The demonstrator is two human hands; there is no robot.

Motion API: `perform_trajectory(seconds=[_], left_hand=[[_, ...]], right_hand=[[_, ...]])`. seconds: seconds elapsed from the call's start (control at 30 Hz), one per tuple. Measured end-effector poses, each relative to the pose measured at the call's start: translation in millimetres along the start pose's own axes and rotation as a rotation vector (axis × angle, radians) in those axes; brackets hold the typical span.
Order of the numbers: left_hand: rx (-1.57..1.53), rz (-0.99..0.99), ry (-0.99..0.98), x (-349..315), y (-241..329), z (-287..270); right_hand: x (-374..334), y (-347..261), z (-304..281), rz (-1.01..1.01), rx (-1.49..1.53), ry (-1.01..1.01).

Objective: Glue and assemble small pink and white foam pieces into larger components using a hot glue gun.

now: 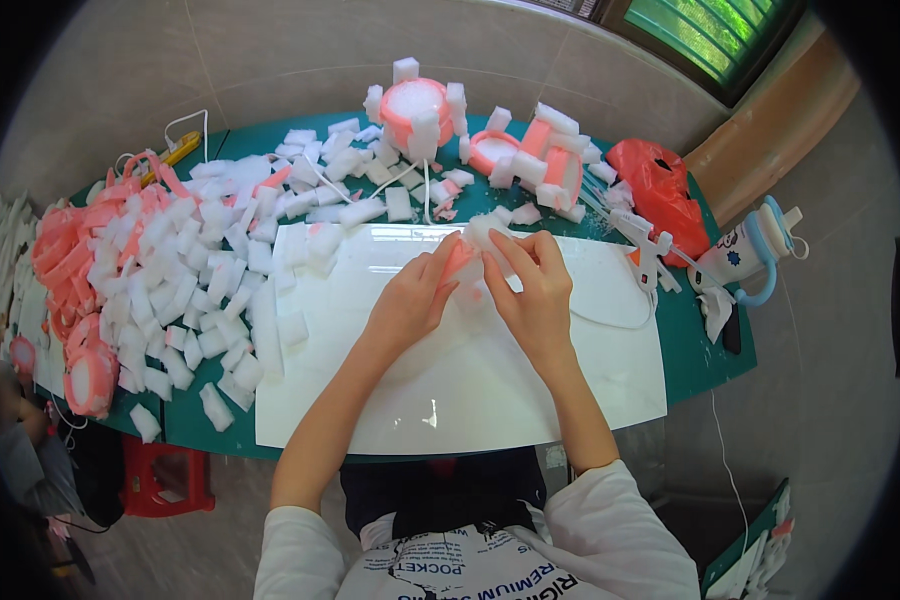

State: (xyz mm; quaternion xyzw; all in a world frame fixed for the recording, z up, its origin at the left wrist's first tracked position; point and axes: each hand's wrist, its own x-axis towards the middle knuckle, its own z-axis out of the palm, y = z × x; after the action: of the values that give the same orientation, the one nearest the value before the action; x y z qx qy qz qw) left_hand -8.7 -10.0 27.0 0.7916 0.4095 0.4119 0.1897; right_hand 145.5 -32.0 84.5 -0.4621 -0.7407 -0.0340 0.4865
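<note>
Over the white board (360, 400), my left hand (410, 295) pinches a pink foam piece (458, 260). My right hand (532, 300) grips a white foam block (482, 228), its fingers bent over the top and side. The two pieces are close together, and my fingers hide whether they touch. Just beyond my hands stands a pink foam ring with white blocks (415, 120) around its rim. To its right are further pink rings with white blocks (535, 155). A white glue gun (635, 232) lies right of my right hand.
Loose white foam blocks (185, 290) heap over the left of the green table (625, 400), beside pink foam pieces (65, 255). At right are a red plastic bag (655, 190), a tumbler (735, 255) and a black phone-like object (732, 330). A red stool (170, 480) stands below left.
</note>
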Motion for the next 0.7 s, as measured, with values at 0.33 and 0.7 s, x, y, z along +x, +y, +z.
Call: perform_trajectory(seconds=[0.33,0.7], left_hand=[[0.035,0.018,0.014,-1,-1,3],[0.050,0.011,-0.012,1,2,1]], right_hand=[[8,-1,-7,-0.030,-0.016,-0.105],[37,-2,-43,0.024,-0.004,-0.547]])
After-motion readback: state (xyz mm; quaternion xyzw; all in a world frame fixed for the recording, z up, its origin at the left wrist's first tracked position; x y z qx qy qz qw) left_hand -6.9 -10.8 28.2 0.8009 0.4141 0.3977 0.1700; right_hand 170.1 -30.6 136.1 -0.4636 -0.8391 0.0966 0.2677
